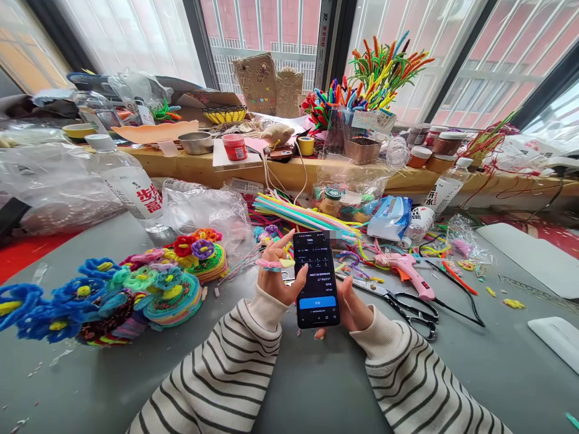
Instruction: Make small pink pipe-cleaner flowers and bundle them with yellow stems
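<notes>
A black smartphone [316,280] with a lit dark screen and a blue button is held upright between both hands. My left hand [278,280] grips its left edge, the thumb over the screen. A pink and pale yellow fuzzy piece [274,264] lies across those fingers; whether it is worn or pinched I cannot tell. On the other edge, my right hand [355,306] is closed on the phone, its fingers partly hidden behind it. Black-handled scissors [409,307] and a pink glue gun [406,271] lie to the right. Colourful pipe-cleaner flowers [81,295] stand at left.
Behind the phone lies a bundle of pipe cleaners [307,214]. Water bottles [129,181] stand at left and at right. A wooden ledge [176,166] carries jars, a metal bowl [196,143] and bunches of pipe cleaners. The glue gun's black cord [465,319] curls across the grey table.
</notes>
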A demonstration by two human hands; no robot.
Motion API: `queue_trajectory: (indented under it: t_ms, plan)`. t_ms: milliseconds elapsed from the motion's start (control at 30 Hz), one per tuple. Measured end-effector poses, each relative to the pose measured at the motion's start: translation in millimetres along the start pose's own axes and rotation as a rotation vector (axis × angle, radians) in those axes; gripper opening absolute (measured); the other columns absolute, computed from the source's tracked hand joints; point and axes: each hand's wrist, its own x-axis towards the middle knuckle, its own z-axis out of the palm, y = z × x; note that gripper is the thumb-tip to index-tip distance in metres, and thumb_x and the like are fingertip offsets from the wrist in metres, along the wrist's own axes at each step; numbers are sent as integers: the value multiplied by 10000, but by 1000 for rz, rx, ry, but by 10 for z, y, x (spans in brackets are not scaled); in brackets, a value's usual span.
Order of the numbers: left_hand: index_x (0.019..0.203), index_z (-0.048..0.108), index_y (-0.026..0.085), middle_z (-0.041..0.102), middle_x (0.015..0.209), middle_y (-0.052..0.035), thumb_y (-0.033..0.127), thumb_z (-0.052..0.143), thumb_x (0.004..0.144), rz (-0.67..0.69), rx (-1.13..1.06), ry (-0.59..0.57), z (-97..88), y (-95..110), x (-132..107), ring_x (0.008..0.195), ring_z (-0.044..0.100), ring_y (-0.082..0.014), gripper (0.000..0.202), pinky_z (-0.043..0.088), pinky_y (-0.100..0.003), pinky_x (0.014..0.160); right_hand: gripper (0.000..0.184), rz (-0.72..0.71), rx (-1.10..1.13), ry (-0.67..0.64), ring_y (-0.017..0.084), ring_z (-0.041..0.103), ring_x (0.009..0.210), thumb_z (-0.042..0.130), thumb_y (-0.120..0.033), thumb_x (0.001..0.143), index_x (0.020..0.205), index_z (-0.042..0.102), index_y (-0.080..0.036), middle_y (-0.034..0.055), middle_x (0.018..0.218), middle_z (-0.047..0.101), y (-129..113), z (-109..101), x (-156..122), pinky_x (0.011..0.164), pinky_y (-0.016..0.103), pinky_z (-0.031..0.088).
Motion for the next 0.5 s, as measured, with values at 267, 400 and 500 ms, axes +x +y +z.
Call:
queue_trajectory:
  t_ms: [267, 400, 500]
  plan:
    - [706, 294, 218, 474, 1152, -128, 210, 580, 618, -39, -18, 19, 32, -52, -26, 1048, 451, -229, 299, 326, -493, 860, 774, 18, -18, 25, 242, 580, 772, 289, -707, 626, 1242, 264, -239, 137, 1082, 502, 4, 6, -1, 530, 363, 493]
    - [709, 307, 213, 484, 1140, -130, 196, 570, 628, -44, -53, 36, 33, -56, -20, 1031, 464, -224, 276, 348, -474, 845, 770, 13, -16, 19, 254, 573, 795, 305, -699, 630, 1225, 303, -209, 146, 1066, 507, -1, 11, 1, 527, 358, 494]
    - [716, 314, 208, 492, 1129, -139, 175, 574, 620, -24, -66, 52, 33, -56, -14, 1020, 473, -223, 279, 360, -459, 836, 754, 0, -5, 2, 257, 576, 793, 321, -687, 638, 1213, 321, -201, 147, 1052, 511, -10, 21, 6, 523, 357, 495]
